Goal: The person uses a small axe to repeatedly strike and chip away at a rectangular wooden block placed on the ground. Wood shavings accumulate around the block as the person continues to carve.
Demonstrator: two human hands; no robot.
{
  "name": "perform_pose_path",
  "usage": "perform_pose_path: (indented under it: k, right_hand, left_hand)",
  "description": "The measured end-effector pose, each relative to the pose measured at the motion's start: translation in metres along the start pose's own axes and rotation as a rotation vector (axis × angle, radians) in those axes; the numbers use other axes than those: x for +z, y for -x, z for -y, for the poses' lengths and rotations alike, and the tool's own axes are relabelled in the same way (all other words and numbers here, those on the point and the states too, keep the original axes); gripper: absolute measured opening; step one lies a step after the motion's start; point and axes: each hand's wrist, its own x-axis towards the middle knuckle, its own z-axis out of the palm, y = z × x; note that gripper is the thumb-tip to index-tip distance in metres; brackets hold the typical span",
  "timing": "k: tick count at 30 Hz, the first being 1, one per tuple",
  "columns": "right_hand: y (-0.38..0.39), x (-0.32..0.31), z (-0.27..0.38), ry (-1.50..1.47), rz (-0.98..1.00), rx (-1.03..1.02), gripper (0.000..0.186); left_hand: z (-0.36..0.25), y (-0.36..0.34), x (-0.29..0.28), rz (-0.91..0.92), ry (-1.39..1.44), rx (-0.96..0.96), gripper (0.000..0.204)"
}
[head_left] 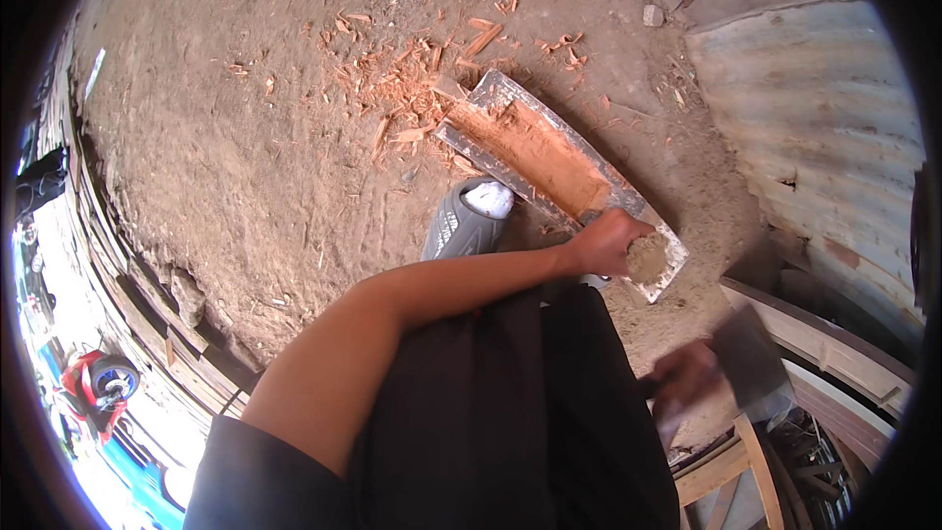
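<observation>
A long hollowed-out wooden trough (561,159) lies slantwise on the dirt in front of me, its inside raw orange wood and its rim greyish white. My left hand (610,243) is closed on the trough's near end, beside a round pale patch on the wood. What its fingertips do is hidden. Lower right, my right hand (685,380) is smeared by motion but wraps round the handle of a broad-bladed chopping knife (751,358). The dark, wide blade is blurred too and stands apart from the trough.
Wood chips (417,79) are strewn around the trough's far end. A grey shoe (469,218) stands against its left side. Corrugated metal sheeting (814,108) borders the right. Wooden frames (731,476) stand lower right, near the knife; planks (147,309) line the left.
</observation>
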Motion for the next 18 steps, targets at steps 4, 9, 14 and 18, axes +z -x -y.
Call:
perform_pose_path:
  k: [4,9,14,18]
  right_hand:
    - [-0.017,0.024,0.034,0.249,0.095,0.247,0.026]
    - [-0.014,0.021,0.063,-0.059,-0.155,0.031,0.043]
    - [-0.009,0.024,0.071,-0.113,-0.130,0.055,0.054]
    - [-0.004,0.022,0.059,-0.140,-0.090,0.147,0.052]
  left_hand:
    - [0.006,0.002,-0.004,-0.001,-0.049,0.004,0.023]
    - [0.008,0.007,-0.005,0.053,-0.102,0.029,0.029]
    - [-0.007,0.011,-0.003,0.105,-0.131,0.032,0.029]
    - [0.000,0.006,-0.004,-0.095,-0.019,0.037,0.024]
